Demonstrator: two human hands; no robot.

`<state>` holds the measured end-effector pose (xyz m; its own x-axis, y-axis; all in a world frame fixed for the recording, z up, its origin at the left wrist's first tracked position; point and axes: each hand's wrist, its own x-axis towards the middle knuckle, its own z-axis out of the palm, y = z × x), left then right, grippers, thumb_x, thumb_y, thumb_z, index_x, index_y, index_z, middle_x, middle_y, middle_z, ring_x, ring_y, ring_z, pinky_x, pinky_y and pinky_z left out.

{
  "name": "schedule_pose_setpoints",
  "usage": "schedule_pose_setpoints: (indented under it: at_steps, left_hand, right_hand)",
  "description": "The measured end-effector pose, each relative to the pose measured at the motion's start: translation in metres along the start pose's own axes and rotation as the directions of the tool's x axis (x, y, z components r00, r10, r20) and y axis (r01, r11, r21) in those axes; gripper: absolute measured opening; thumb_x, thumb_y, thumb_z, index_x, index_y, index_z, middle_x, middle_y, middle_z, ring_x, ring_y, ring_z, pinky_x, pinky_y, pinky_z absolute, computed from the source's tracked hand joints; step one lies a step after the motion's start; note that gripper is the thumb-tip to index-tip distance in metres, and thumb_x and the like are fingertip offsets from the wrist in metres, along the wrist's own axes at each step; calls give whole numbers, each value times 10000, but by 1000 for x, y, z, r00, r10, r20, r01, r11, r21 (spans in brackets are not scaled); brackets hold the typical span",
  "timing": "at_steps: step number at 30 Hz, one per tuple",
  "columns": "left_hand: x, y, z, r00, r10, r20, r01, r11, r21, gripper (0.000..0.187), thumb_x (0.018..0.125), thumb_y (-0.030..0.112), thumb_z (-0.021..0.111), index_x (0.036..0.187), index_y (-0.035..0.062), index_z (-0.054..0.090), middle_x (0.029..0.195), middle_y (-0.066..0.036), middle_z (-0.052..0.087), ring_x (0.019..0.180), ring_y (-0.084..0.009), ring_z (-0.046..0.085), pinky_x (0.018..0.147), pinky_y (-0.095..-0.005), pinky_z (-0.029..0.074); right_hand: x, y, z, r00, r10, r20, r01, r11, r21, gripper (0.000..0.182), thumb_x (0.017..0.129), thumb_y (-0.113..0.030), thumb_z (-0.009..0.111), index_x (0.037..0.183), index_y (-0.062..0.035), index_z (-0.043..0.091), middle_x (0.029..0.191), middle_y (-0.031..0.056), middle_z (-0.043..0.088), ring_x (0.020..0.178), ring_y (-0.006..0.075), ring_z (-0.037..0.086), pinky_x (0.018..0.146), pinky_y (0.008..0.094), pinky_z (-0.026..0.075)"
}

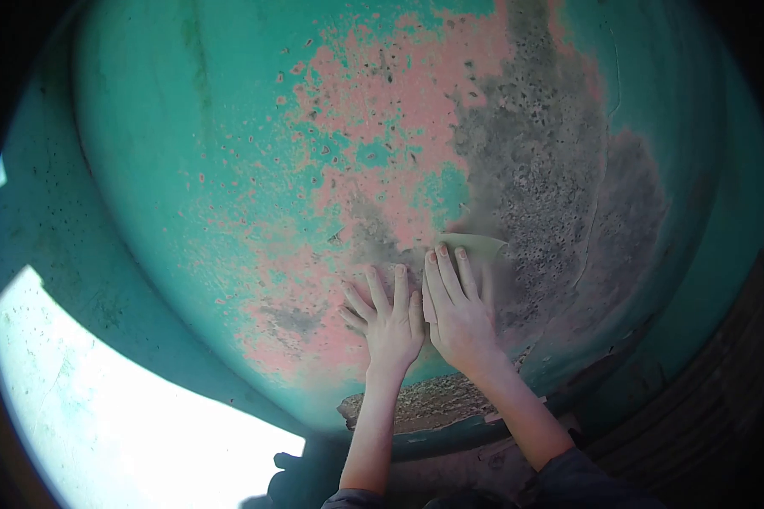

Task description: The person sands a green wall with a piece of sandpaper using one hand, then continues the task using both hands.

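A curved, green-painted metal panel point(170, 153) fills most of the head view, worn through to pink undercoat and dark grey, pitted patches. My right hand point(463, 318) presses a thin sheet of sandpaper point(477, 246) flat against the panel, its fingers stretched and mostly together. The sheet's pale upper edge shows beyond the fingertips, and the rest is largely covered by the hand. Beside it on the left, my left hand point(390, 322) rests on the pink and grey area with fingers spread and nothing held in them.
Below my wrists, the panel's lower edge has a rough, rusty brown strip point(437, 403) with flaking paint. Bright light comes in at the lower left point(102, 407). Dark ribbed boards point(696, 424) lie at the lower right. A raised rim point(102, 195) curves round the panel's left side.
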<state>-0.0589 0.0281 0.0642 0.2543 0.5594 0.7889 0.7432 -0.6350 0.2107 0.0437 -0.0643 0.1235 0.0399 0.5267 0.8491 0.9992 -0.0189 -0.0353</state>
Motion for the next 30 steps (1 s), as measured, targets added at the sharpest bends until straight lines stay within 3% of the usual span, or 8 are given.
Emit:
schedule_pose_setpoints:
  at_steps: [3, 6, 12, 19, 21, 25, 27, 30]
  left_hand:
    - [1, 0, 1, 999, 28, -39, -27, 999, 26, 563, 1045, 408, 414, 1582, 244, 362, 1679, -223, 75, 1459, -638, -58, 1044, -835, -26]
    - [0, 2, -4, 1000, 9, 19, -9, 1000, -10, 574, 1032, 383, 432, 1586, 252, 356, 1678, -221, 89, 1458, -641, -57, 1039, -840, -16]
    - [2, 2, -2, 1000, 6, -6, -6, 1000, -9, 631, 988, 326, 466, 1601, 275, 323, 1683, -217, 68, 1457, -643, -63, 1038, -841, -19]
    - [1, 3, -1, 1000, -1, 15, 1, 1000, -21, 569, 1032, 405, 443, 1578, 261, 371, 1678, -212, 110, 1462, -632, -46, 1045, -839, 5]
    - [1, 0, -2, 1000, 2, -1, -2, 1000, -5, 561, 1039, 420, 435, 1574, 260, 378, 1680, -206, 108, 1465, -628, -42, 1048, -837, 12]
    - [1, 1, -1, 1000, 10, -11, -10, 1000, -1, 559, 1046, 429, 416, 1576, 255, 375, 1685, -187, 107, 1472, -617, -18, 1059, -828, 18]
    - [0, 0, -1, 1000, 14, -1, -14, 1000, 0, 558, 1049, 432, 410, 1576, 252, 374, 1686, -182, 111, 1475, -613, -11, 1062, -825, 16]
    - [1, -1, -1, 1000, 20, -2, -20, 1000, 14, 564, 1053, 432, 399, 1583, 247, 354, 1682, -195, 111, 1476, -614, -13, 1070, -818, 17]
  right_hand:
    - [7, -2, -6, 999, -37, 30, 38, 999, -36, 588, 938, -225, 561, 1496, -56, 478, 1571, 123, 419, 1452, 340, 382, 1144, 632, 292]
    - [26, -9, -10, 998, -54, -22, 54, 998, 28, 607, 918, -224, 571, 1495, -58, 481, 1582, 114, 403, 1461, 347, 362, 1143, 626, 297]
    - [3, -1, 2, 998, -58, -5, 57, 998, -25, 617, 912, -208, 564, 1502, -49, 469, 1578, 116, 413, 1459, 342, 368, 1155, 597, 296]
    - [3, 1, 1, 998, -55, -28, 56, 998, 41, 609, 916, -191, 551, 1501, -44, 467, 1576, 127, 415, 1459, 354, 367, 1151, 610, 289]
    - [-22, 3, 4, 997, -9, 81, 12, 999, -34, 615, 913, -185, 546, 1504, -39, 458, 1583, 140, 400, 1464, 356, 359, 1160, 605, 277]
    - [0, 12, -2, 998, 5, 61, 0, 997, -82, 643, 910, -190, 546, 1523, -37, 423, 1586, 149, 388, 1469, 364, 348, 1165, 608, 268]
    - [19, 17, -7, 999, 17, -33, -18, 999, -30, 669, 905, -184, 542, 1540, -39, 392, 1587, 151, 380, 1469, 372, 344, 1158, 622, 271]
    - [-12, 20, 8, 1000, 10, 17, -9, 999, -35, 677, 908, -172, 533, 1550, -37, 369, 1585, 158, 378, 1468, 373, 344, 1160, 623, 269]
